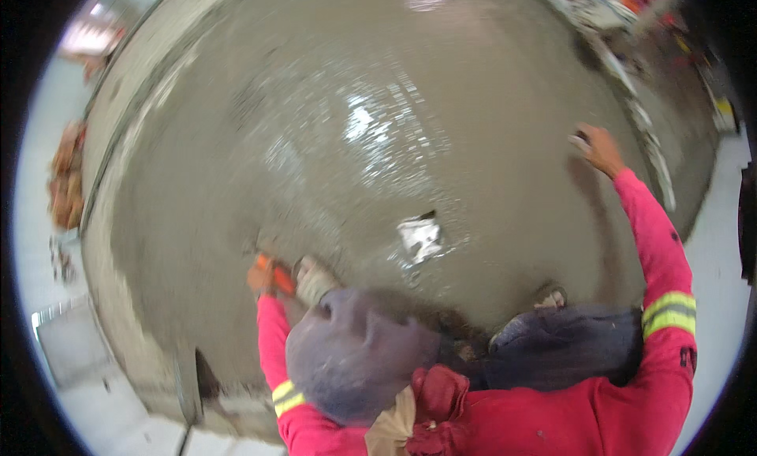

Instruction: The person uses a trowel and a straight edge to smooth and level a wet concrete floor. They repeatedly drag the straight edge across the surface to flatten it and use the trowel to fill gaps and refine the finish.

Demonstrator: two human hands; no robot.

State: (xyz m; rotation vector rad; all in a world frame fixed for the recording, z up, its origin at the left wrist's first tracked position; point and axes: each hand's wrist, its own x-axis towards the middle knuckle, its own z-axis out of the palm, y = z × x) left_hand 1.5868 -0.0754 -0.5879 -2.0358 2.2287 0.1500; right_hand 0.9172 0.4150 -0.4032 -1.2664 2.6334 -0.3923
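Wet grey cement (505, 125) spreads in front of me, shiny with water at the middle. Low beside my left shoe (315, 281), my left hand (259, 274) is closed on an orange tool (281, 277); blur hides its exact kind. My right hand (603, 150) reaches out to the far right above the cement. Its fingers are closed around a small dark and pale object (580, 140), too blurred to name. A white, crumpled-looking square piece (420, 237) sits in the cement between my hands, with a dark corner.
A pale raised strip (631, 89) borders the cement on the right, with cluttered items beyond it. A curved ledge (118, 160) runs along the left, and brown bundles (67, 176) lie past it. An upright grey board (189, 385) stands at the lower left.
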